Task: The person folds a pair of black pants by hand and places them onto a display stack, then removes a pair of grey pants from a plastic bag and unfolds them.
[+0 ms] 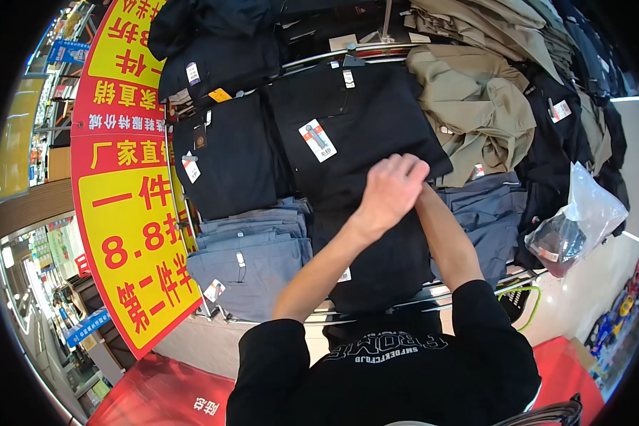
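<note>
A folded pair of black trousers (376, 106) lies in front of me on the rack, with a white and red price tag (318, 140) on it. My left hand (389, 190) is over the trousers' lower right part, its fingers curled closed. What it grips, if anything, is hidden. My right hand (419, 172) meets it there from the right, mostly covered by the left, so its grip does not show. More black fabric (376, 255) hangs below my wrists. To the left lies another folded black pair (227, 156) with tags.
Grey folded trousers (255, 263) are stacked at lower left, and grey-blue ones (483, 220) at right. Crumpled khaki trousers (476, 106) lie at upper right. A clear plastic bag (579, 220) is at the right edge. A red and yellow sign (131, 192) borders the left; metal rails (312, 60) cross the rack.
</note>
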Available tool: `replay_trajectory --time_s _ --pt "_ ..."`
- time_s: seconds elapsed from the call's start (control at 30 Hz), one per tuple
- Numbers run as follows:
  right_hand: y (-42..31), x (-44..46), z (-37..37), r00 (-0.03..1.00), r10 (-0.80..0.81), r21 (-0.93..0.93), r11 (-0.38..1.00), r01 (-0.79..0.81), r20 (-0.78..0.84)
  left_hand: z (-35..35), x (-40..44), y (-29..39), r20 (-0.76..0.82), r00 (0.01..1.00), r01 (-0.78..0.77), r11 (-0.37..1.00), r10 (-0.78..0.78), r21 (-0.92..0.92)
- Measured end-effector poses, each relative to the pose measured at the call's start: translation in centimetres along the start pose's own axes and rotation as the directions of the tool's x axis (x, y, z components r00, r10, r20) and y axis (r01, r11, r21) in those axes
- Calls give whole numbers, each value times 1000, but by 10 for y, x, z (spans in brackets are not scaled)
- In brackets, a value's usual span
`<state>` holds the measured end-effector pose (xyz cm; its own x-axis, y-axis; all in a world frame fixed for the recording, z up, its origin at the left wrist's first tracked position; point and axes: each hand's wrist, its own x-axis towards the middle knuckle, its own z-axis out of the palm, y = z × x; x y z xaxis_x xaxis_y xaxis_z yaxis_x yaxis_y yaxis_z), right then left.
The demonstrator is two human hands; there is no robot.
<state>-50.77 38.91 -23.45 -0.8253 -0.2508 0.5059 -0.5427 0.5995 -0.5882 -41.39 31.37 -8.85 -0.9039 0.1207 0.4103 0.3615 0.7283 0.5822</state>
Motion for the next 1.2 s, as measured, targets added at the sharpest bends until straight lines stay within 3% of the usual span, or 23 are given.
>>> replay_trajectory --time_s 0.33,0.47,0.57,0.63,0.67,0.7,0.73,0.77,0.8,0.87,0.97,1.07,1.13,1.2 --pt "8 -1 0 999 -40 7 999 40 -6 13 -4 1 -27 1000 1 995 -4 -105" --pt "12 -2 2 998 -59 14 998 60 -15 -13 16 -4 -40 987 144 958 -159 -250" --pt "13 -2 10 998 -44 20 999 44 -34 -53 43 -40 -157 955 206 944 -252 -258" --pt "4 1 13 997 56 -43 997 -58 -46 -81 55 -82 -279 889 294 920 -363 -260" --pt "-3 8 7 996 87 -52 995 -87 -14 -91 54 -114 -353 866 301 933 -354 -197" --pt "-6 9 3 997 79 -32 996 -79 -5 -96 48 -150 -400 814 415 904 -421 -107" --pt "-6 10 0 998 70 -12 997 -70 5 -101 36 -177 -417 784 528 847 -460 57" --pt "-4 9 2 997 68 -23 997 -68 19 -102 18 -207 -354 770 587 806 -531 68" --pt "-4 10 1 1000 15 -24 1000 -14 5 -97 2 -216 -441 739 668 640 -510 379" --pt "6 6 5 998 -55 -86 995 58 42 -90 -21 -207 -508 657 737 615 -557 280" --pt "13 5 9 995 -94 -98 990 98 45 -65 -46 -170 -603 737 528 816 -305 234" --pt "10 5 7 995 -89 -105 990 94 55 -35 -64 -128 -597 726 508 851 -340 132" --pt "8 5 6 996 -80 -85 993 84 49 -16 -69 -110 -565 742 519 843 -360 145" --pt "6 5 5 993 -92 -106 989 99 69 0 -75 -111 -415 826 510 818 -381 265"
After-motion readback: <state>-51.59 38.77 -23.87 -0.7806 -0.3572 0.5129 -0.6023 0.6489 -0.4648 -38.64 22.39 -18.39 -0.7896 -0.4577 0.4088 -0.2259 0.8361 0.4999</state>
